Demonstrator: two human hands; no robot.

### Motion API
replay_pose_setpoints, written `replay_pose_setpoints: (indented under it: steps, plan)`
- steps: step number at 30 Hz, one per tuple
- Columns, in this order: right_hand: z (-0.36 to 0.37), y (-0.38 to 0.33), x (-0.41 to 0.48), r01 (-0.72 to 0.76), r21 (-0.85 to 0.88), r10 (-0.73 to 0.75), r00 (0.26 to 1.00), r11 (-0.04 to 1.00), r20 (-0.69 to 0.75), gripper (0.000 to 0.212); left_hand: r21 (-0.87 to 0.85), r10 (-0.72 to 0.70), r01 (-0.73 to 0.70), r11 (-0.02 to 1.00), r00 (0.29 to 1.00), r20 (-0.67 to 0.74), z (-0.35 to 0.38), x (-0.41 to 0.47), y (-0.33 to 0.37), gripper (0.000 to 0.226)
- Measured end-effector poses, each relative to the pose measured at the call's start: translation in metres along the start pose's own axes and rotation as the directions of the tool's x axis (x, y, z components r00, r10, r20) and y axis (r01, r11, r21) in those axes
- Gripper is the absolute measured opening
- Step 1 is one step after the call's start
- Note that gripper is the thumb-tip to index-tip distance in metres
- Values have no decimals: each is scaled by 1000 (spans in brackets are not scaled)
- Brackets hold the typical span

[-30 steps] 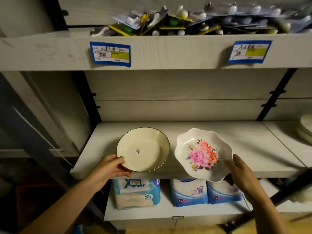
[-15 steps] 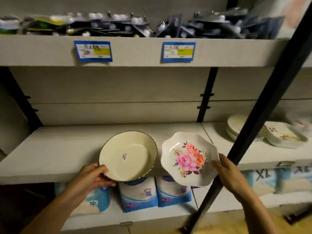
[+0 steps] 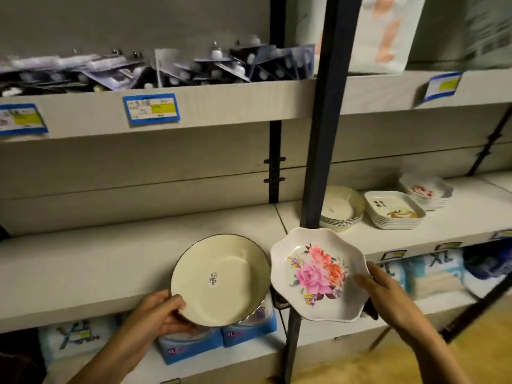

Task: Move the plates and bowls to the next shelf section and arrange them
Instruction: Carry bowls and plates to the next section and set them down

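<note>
**Before the front edge of the shelf: two pieces in transit, three stacks already set**

Out past the front edge of the middle shelf (image 3: pixel 83 267), both hands carry one piece each. The left hand (image 3: pixel 158 314) grips the near rim of a round cream bowl (image 3: pixel 221 281), thumb over the lip and fingers beneath. The right hand (image 3: pixel 388 295) pinches the right rim of a scalloped floral plate (image 3: pixel 318 275), thumb on its face, fingers hidden behind.

Both pieces tilt toward the camera and are clear of the shelf, the plate in front of the dark upright post (image 3: pixel 324 134) that divides the sections. Beyond the post, the next section holds a stack of cream bowls (image 3: pixel 342 210) at its left end and a stack of rectangular dishes (image 3: pixel 393 213) just beside it. A stack of floral plates (image 3: pixel 428 191) sits further right, toward the back edge.

With three stacks standing there, I judge the move well advanced. What remains is setting these two pieces on their matching stacks and straightening the row.
</note>
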State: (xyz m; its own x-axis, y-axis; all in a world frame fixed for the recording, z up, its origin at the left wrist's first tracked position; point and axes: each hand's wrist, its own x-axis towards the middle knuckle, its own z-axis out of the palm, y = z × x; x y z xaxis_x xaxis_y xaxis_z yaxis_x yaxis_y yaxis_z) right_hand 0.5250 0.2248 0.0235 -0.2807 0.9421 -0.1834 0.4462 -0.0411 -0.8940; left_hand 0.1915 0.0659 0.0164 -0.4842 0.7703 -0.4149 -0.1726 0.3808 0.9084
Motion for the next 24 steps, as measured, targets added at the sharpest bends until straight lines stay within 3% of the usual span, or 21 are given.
replay_pose_setpoints:
  steps: [7,13,18,24]
  plan:
    - [-74,40,18,-16,67,17,1000,998,-20,13,19,-23,23,1000,1000,18,82,-6,0,15]
    - [-165,75,72,6,16,-6,1000,1000,27,13,-58,-48,42,997,993,-106,191,-15,-5,21]
    - [-246,97,112,11,-69,-6,998,998,69,20,-110,-91,76,991,986,-138,275,-24,4,17]
    - [-306,110,145,6,-47,-2,996,999,92,17,-97,-108,94,991,982,-154,342,-8,24,10]
